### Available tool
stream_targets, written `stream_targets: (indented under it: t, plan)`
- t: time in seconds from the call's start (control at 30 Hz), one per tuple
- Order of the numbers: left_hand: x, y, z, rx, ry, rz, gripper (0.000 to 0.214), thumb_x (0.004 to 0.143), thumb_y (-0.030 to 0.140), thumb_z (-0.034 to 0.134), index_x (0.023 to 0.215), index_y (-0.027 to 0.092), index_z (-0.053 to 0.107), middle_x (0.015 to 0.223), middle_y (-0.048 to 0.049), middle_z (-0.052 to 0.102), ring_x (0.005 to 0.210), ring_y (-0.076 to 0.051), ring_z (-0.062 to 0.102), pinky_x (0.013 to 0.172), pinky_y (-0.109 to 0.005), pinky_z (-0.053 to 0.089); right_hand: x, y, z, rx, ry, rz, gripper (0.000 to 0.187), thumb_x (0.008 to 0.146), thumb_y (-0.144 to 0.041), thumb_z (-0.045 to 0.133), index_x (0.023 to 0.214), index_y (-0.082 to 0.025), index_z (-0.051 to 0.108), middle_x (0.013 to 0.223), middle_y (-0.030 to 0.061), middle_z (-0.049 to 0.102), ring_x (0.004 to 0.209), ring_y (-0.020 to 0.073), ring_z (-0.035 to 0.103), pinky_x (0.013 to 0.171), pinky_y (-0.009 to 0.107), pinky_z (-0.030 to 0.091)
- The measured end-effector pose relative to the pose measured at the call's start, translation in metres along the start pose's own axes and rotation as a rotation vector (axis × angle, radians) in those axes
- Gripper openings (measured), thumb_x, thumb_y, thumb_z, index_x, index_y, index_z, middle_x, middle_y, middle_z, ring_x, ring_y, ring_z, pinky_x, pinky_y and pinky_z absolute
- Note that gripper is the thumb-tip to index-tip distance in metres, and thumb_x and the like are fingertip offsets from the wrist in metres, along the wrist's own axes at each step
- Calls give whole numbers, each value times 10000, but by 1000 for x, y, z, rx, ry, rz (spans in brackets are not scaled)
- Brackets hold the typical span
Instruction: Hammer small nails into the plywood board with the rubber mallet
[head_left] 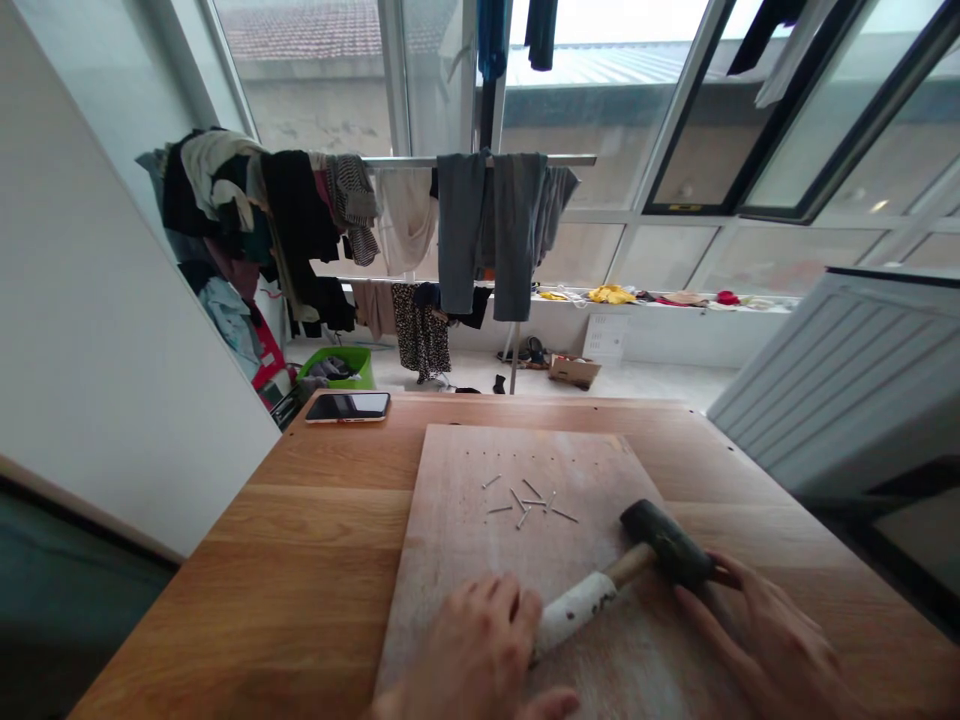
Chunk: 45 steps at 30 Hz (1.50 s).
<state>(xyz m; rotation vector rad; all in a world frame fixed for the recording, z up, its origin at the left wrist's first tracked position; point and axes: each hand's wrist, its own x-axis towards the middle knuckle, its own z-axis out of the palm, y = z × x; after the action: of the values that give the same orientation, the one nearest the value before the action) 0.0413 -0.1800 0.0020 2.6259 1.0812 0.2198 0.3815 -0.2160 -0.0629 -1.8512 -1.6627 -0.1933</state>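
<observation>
A hammer (671, 543) with a dark head and a wooden handle, partly wrapped in white, lies slanted across a thin wooden board (450, 560). My right hand (765, 630) is at the head's right end, thumb and fingers placed on either side of it. Beside the handle's lower end, my left hand (480, 640) is over the board with its thumb spread away from the fingers; it is slightly blurred. Several loose nails (534, 503) are scattered on the board beyond the hammer. A row of small dark dots runs along the board's far edge.
The board rests on a wooden table (322, 560). A phone (348, 407) lies at the table's far left corner. Behind stand a clothes rack with hanging trousers (461, 230), a green basket (360, 367) and a cardboard box (574, 371). A white ribbed panel (832, 340) leans at right.
</observation>
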Motion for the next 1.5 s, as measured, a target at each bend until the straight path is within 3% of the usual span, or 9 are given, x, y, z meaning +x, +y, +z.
stream_targets:
  t: [0.13, 0.3, 0.43, 0.53, 0.7, 0.83, 1.03, 1.23, 1.5]
  plan:
    - [24, 23, 6, -24, -129, -78, 285, 945, 338, 619, 1157, 148, 611, 1093, -129, 691, 989, -312, 677, 803, -441, 579, 18, -14, -10, -80, 9, -13, 473, 855, -597, 561, 1115, -211, 645, 1016, 126, 756, 937, 356, 735, 831, 518, 586]
    - [27, 16, -6, -86, -138, -165, 265, 1010, 234, 432, 1215, 156, 581, 1100, -134, 707, 929, -292, 710, 766, -434, 581, 58, -44, -21, -36, 36, -144, 383, 937, -515, 483, 1115, -217, 645, 1049, 112, 753, 1007, 316, 718, 901, 464, 556]
    - [25, -5, -12, -205, -24, -271, 312, 1051, 370, 374, 1186, 212, 606, 991, -79, 752, 880, -243, 735, 776, -362, 581, 88, -70, -19, 43, -37, -206, 369, 958, -514, 493, 1157, -235, 628, 1135, 101, 736, 1047, 289, 705, 891, 419, 549]
    - [17, -28, -16, -268, 140, -306, 343, 1042, 410, 390, 1227, 230, 617, 1029, -70, 768, 952, -240, 737, 822, -345, 580, 100, -87, -13, 95, -94, -187, 248, 972, -444, 487, 961, -241, 629, 904, 71, 726, 788, 228, 700, 729, 348, 546]
    - [-6, -76, -29, -251, 341, -447, 400, 1022, 464, 405, 1210, 215, 655, 1098, -86, 766, 1056, -276, 718, 891, -381, 569, 103, -104, 9, 143, -435, -415, 128, 938, -197, 493, 891, -227, 609, 867, 49, 677, 736, 184, 653, 703, 320, 510]
    - [-14, -108, -33, -169, 327, -504, 358, 1027, 418, 396, 1129, 200, 662, 1037, -92, 765, 980, -265, 730, 856, -365, 549, 109, -110, 25, 99, -556, -462, 210, 842, -96, 555, 995, -218, 632, 970, 61, 683, 865, 204, 670, 758, 320, 500]
    - [-16, -117, -29, -100, 240, -518, 292, 1039, 379, 398, 1168, 212, 600, 1012, -96, 757, 999, -269, 730, 819, -334, 527, 129, -129, 29, -41, -747, -377, 214, 691, -24, 546, 803, -201, 588, 731, 34, 670, 618, 157, 582, 555, 265, 333]
    - [-16, -112, -28, -93, 191, -541, 310, 1047, 406, 397, 1218, 214, 570, 999, -104, 767, 973, -288, 751, 790, -349, 535, 148, -106, 47, 294, -500, -192, 163, 707, -161, 588, 829, -226, 502, 680, -24, 613, 606, 138, 571, 584, 264, 428]
    - [-18, -113, -18, -22, 225, -532, 369, 1030, 396, 429, 1309, 181, 536, 1058, -144, 765, 985, -297, 748, 834, -387, 546, 151, -47, 77, 809, -286, 266, 480, 651, -465, 803, 987, -209, 573, 893, 55, 679, 682, 190, 684, 549, 301, 554]
